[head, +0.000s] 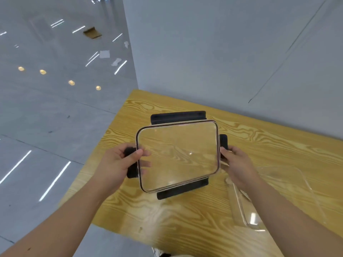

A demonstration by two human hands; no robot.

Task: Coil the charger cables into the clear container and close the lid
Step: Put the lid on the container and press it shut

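A clear rectangular lid [178, 156] with black latch flaps on its sides is held in the air above the wooden table [185, 219]. My left hand [120, 164] grips its left edge over a black flap. My right hand [235, 164] holds its right edge by another flap. The clear container [289, 197] stands open on the table to the right, partly behind my right forearm. I see no charger cables in this view.
The table ends on the left, with glossy grey floor [46, 127] beyond it. A grey wall [222, 52] runs along the table's far side. A cardboard piece [92, 32] and white scraps lie on the far floor.
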